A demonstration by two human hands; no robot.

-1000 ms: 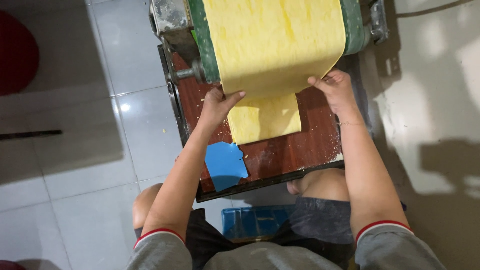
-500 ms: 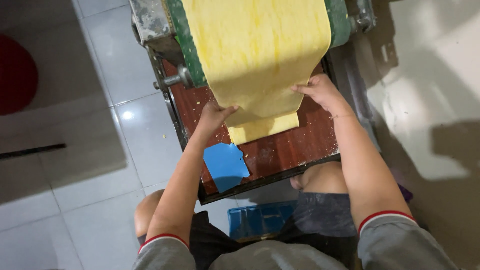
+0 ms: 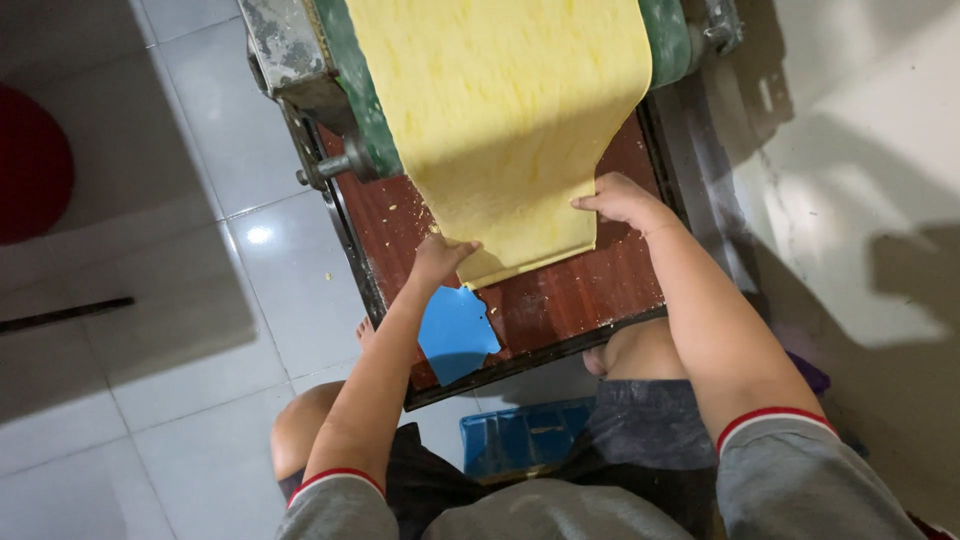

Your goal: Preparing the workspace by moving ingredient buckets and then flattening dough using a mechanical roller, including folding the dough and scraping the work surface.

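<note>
the yellow dough sheet point(image 3: 505, 120) runs lengthwise from the machine's green roller point(image 3: 350, 90) down onto the brown board point(image 3: 580, 295), toward the person. the left hand point(image 3: 440, 258) and right hand point(image 3: 622, 200) grasp its side edges near the lower end.

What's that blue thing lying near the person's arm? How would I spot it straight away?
Start at the big yellow dough sheet hanging from the roller machine onto the reddish-brown wooden tray. Follow the left hand down its forearm to the tray's near edge. There lies a flat blue plastic scraper, the only blue piece on the wood, with notched edges.
</note>
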